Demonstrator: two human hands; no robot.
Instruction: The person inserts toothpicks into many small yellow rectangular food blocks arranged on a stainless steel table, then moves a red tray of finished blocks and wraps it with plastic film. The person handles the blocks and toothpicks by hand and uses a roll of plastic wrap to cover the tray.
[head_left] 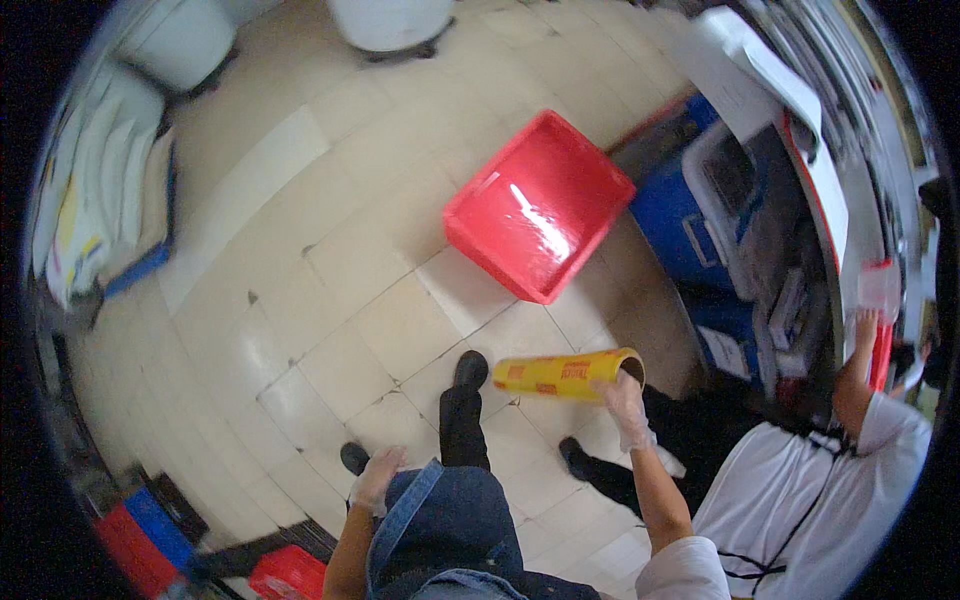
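Observation:
My right hand (pixel 626 405), in a clear thin glove, is closed on the near end of a roll of plastic wrap (pixel 560 372). The roll is thick and yellow with red print, and I carry it nearly level above the tiled floor. The dark hollow of its core shows at the end by my fingers. Beyond the roll is a red plastic tub (pixel 540 205), whose inside shines with bright reflections. My left hand (pixel 378 478), gloved too, hangs beside my denim apron (pixel 450 520) with its fingers loosely apart and nothing in it.
Close on my right stands a person in a white shirt (pixel 800 490), one hand at a red container on the worktable (pixel 840 200). Blue bins (pixel 690 210) sit under that table. White wheeled bins (pixel 392 22) and stacked sacks (pixel 120 180) line the far and left sides.

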